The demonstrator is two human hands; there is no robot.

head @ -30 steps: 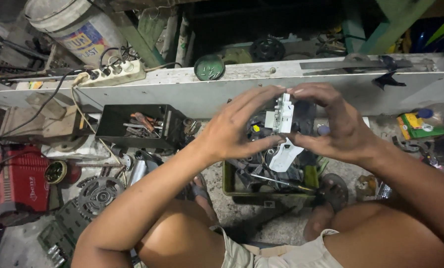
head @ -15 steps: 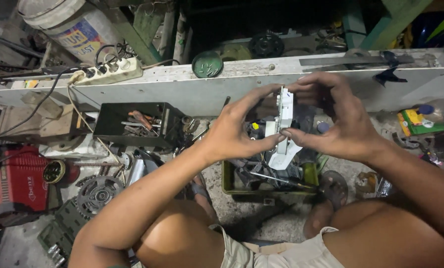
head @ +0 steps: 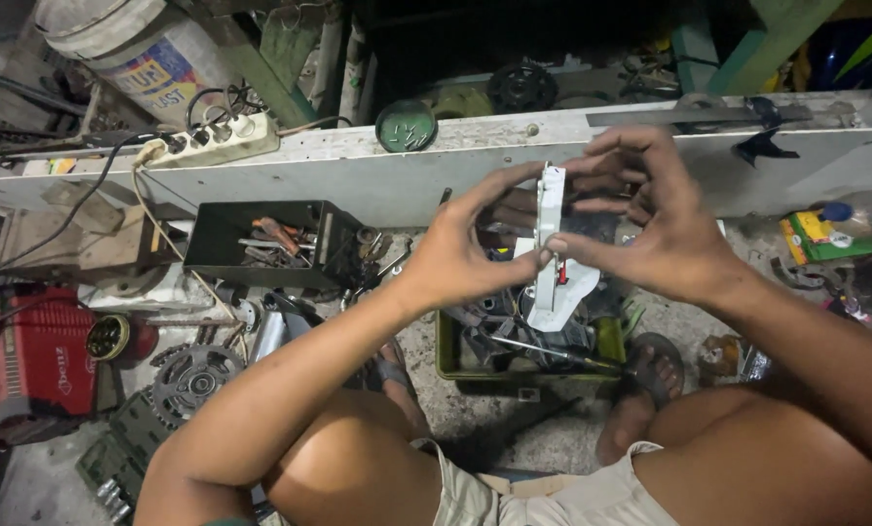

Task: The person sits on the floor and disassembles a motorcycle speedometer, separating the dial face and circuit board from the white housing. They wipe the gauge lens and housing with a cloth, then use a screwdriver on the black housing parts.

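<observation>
Change since earlier frames: white plastic part [head: 550, 219] turned from face-on to edge-on, now presenting its thin side to the camera; raised slightly above the green tray [head: 447, 353].
Meaning for the work: reorientation judged as inspection or alignment of the part's edge; small red detail visible low on that edge.
Left hand [head: 457, 255]: curled, thumb and fingertips pinching the part's left side.
Right hand [head: 666, 226]: partly closed, thumb at the lower edge, 4 fingers arched over the top and far side.
Part location: held between both hands, in the air, in front of the long white board [head: 358, 170].
Surroundings: black toolbox [head: 260, 244] left, white power strip [head: 212, 141] on the board.
</observation>
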